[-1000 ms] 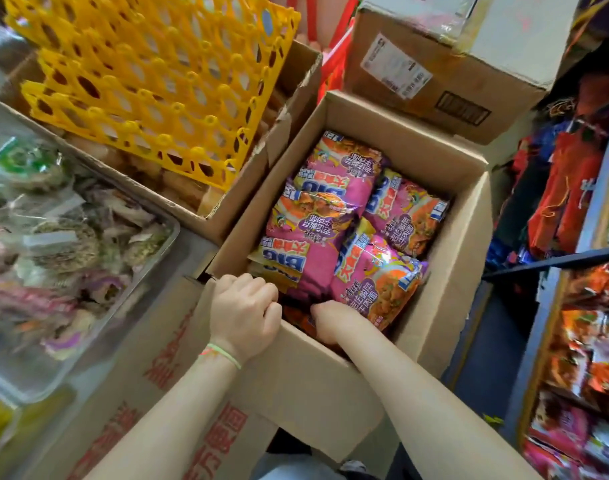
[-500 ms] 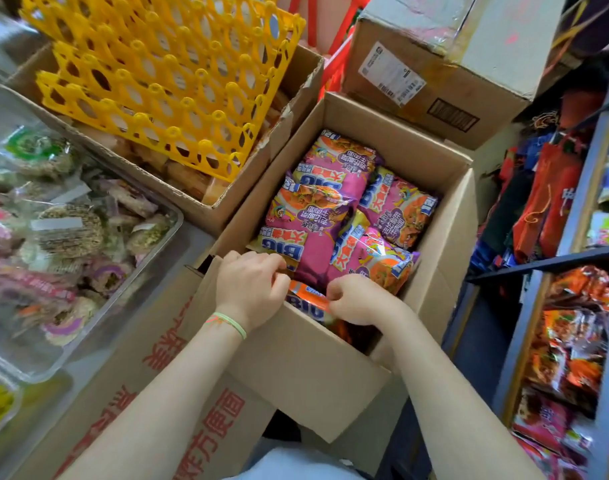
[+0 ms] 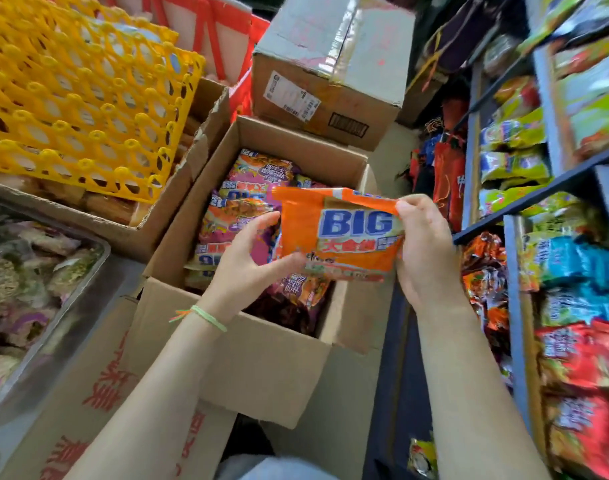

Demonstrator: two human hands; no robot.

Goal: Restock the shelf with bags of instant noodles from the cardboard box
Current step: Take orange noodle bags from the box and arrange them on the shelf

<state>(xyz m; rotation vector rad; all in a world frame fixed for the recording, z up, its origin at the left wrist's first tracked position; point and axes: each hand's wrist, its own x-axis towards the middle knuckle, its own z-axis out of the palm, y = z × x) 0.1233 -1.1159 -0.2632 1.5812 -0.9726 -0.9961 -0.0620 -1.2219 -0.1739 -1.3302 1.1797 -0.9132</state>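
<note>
An orange noodle bag (image 3: 341, 233) marked BIG hangs above the open cardboard box (image 3: 261, 362). My left hand (image 3: 247, 261) grips its left lower edge and my right hand (image 3: 424, 247) pinches its right upper corner. Several pink and purple noodle bags (image 3: 240, 209) lie inside the box under it. The blue metal shelf (image 3: 514, 306) stands at the right, stocked with green, blue, orange and red noodle bags (image 3: 580, 355).
A yellow plastic crate (image 3: 78, 88) sits on a cardboard box at the upper left. A metal tray of wrapped snacks (image 3: 29, 282) lies at the left. A taped closed carton (image 3: 331, 74) stands behind the open box. Red bags (image 3: 448, 178) hang by the shelf.
Both hands were down at the box's near edge, reaching in. They have now lifted the orange bag out and hold it above the box, and the view has turned toward the shelf.
</note>
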